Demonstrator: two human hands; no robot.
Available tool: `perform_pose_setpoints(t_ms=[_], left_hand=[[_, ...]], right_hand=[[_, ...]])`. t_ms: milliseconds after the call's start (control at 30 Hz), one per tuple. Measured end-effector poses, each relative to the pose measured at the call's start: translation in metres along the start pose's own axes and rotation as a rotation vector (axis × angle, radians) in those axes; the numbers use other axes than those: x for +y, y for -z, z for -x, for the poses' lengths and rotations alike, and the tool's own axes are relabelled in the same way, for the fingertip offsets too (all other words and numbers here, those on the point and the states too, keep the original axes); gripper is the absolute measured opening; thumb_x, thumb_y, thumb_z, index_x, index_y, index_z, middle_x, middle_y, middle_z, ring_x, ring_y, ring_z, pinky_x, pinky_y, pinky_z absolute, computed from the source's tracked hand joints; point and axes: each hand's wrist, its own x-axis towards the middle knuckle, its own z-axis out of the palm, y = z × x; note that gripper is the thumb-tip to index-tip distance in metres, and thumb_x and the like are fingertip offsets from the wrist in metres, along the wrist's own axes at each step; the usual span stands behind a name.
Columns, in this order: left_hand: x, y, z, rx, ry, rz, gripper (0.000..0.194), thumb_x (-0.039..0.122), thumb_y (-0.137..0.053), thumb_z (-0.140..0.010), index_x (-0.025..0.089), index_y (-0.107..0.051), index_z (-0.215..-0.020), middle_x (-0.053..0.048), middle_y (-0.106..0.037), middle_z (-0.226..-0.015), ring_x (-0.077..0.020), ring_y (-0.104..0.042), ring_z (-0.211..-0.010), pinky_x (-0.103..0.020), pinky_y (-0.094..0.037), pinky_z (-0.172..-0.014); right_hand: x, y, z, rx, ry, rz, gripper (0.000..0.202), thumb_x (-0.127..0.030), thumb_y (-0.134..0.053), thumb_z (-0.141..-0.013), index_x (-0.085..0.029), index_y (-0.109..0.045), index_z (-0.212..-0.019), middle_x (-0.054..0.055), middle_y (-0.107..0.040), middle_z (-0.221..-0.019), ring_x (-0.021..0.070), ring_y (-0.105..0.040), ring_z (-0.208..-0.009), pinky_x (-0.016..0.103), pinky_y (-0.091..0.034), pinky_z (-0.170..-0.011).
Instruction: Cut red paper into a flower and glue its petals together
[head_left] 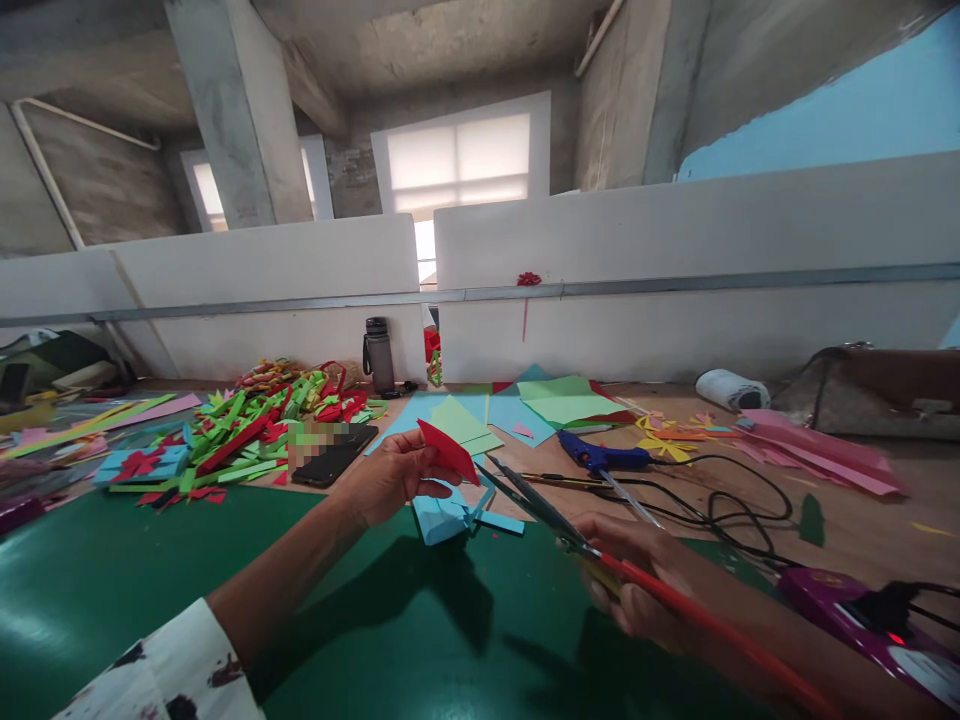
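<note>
My left hand (401, 468) pinches a small piece of red paper (448, 452) between thumb and fingers above the table. My right hand (634, 570) is closed around a pair of scissors (546, 510). Their blades are parted, with the tips close to the red paper's lower right corner. A long, thin red strip or stick (705, 610) runs from the right hand down along the forearm; its kind is not clear. Below the hands, folded blue paper pieces (442, 520) lie at the edge of the green mat (360, 600).
A heap of green and red paper strips (255, 430) and a black phone (334, 455) lie left; a bottle (379, 355) stands behind. Coloured sheets (574, 400) are at the back. A blue glue gun (604, 455), its cable and a purple power strip (862, 620) lie right.
</note>
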Motion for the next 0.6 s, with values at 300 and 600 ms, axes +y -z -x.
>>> perform_pose_setpoints(t_ms=[300,600], left_hand=[[-0.004,0.0,0.001,-0.072,-0.011,0.05,0.013,0.02,-0.063,-0.078,0.01,-0.062,-0.086,-0.013,-0.07,-0.086,-0.0218,-0.067,-0.074,-0.033,-0.053,-0.066],[-0.005,-0.002,0.001,-0.104,-0.015,0.093,0.013,0.019,-0.063,-0.076,0.012,-0.062,-0.087,-0.012,-0.069,-0.087,-0.0239,-0.067,-0.078,-0.036,-0.052,-0.067]], right_hand=[[-0.012,0.0,0.001,-0.069,-0.085,-0.043,0.049,-0.06,-0.057,-0.073,-0.02,-0.048,-0.1,-0.005,-0.041,-0.064,0.0077,-0.034,-0.052,0.021,-0.025,-0.046],[-0.018,-0.003,0.001,-0.08,-0.073,-0.009,0.057,-0.067,-0.053,-0.071,-0.018,-0.05,-0.1,-0.004,-0.04,-0.066,0.0066,-0.028,-0.051,0.02,-0.022,-0.045]])
